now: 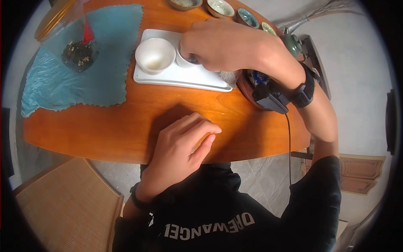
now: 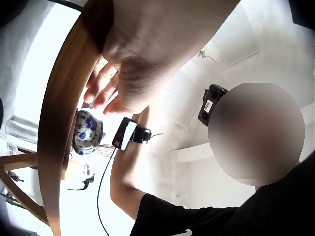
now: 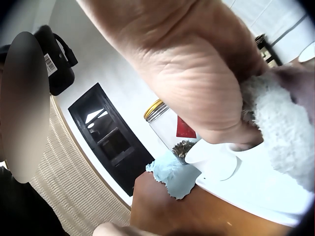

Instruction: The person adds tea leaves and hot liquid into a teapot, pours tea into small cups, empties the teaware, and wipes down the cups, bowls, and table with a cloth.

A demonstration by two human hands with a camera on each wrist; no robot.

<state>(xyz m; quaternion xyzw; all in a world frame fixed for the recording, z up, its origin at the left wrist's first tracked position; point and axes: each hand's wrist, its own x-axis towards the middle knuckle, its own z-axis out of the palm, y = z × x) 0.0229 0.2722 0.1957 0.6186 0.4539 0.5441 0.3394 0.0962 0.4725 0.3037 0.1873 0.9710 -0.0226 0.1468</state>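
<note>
My right hand [image 1: 228, 44] grips a fuzzy greyish cloth [image 3: 285, 130], with the fingers down at a small white cup [image 1: 184, 61] on a white tray [image 1: 180, 80]. Part of the cloth [image 1: 228, 78] hangs over the tray's right end. The hand hides most of that cup and the fingertips. Left of it on the tray stands a wider white bowl [image 1: 155, 55], upright, with a little pale liquid or shine at its bottom. My left hand [image 1: 178, 145] is at the table's front edge, fingers loosely bent, holding nothing.
On the left, a glass jar [image 1: 79, 54] with dried leaves stands on a blue cloth [image 1: 111, 63]. Several small bowls [image 1: 220, 8] line the back. A green teapot [image 1: 292, 44] is at the right, and a blue-and-white pot [image 2: 88, 132] sits under my right forearm.
</note>
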